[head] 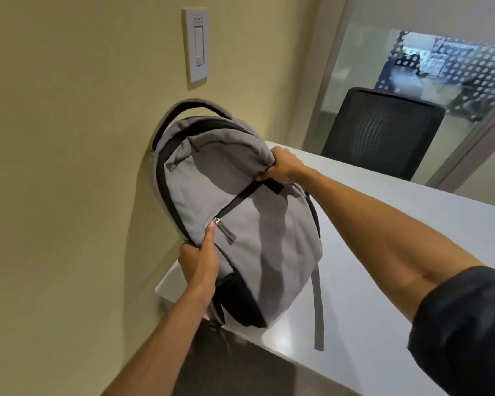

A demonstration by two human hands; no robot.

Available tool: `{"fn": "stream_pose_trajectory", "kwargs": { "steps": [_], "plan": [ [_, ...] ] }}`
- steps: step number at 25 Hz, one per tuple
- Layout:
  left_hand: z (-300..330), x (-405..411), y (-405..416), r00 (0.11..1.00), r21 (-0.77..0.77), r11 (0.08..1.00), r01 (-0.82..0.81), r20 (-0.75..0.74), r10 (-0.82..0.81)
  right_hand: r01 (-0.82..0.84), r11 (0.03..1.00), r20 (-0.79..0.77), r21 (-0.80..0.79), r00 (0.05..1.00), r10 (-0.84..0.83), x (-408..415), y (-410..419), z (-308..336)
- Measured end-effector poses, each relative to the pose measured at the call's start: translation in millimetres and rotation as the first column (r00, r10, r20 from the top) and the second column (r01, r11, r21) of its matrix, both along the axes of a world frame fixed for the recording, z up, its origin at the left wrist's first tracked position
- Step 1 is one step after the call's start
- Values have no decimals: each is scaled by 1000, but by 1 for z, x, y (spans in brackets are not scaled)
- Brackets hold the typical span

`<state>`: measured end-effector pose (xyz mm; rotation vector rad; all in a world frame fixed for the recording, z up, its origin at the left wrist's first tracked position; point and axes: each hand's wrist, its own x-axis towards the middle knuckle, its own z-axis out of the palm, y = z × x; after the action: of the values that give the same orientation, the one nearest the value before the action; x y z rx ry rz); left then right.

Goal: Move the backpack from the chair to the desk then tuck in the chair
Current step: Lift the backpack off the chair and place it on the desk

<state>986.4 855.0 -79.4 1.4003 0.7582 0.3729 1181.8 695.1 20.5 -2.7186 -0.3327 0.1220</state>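
A grey backpack [240,212] with black trim stands upright on the left end of the white desk [383,281], leaning against the yellow wall. My left hand [200,261] grips its lower left edge, thumb beside the front zipper pull. My right hand [283,167] pinches the fabric at the upper right of the bag. A grey strap hangs down over the desk's front edge. A black mesh chair [383,132] stands on the far side of the desk. The chair the bag came from is out of view.
A white light switch plate [196,47] is on the wall above the backpack. A glass partition [440,67] with a dotted pattern runs behind the black chair. Dark floor shows below the desk's near edge.
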Motion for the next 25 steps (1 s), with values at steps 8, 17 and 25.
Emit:
{"fn": "stream_pose_trajectory", "kwargs": {
  "steps": [8, 17, 25],
  "plan": [
    [-21, -3, 31, 997, 298, 954, 23, 65, -45, 36, 974, -93, 225, 996, -15, 11, 1, -38],
    [-61, -16, 5, 979, 134, 976, 172, -131, -154, 83, 977, 72, 198, 992, -99, 3, -9, -77],
    [-75, -19, 16, 955, 183, 965, 186, -264, -134, 118, 990, 74, 72, 990, -123, -1, 6, -93]
  ]
}}
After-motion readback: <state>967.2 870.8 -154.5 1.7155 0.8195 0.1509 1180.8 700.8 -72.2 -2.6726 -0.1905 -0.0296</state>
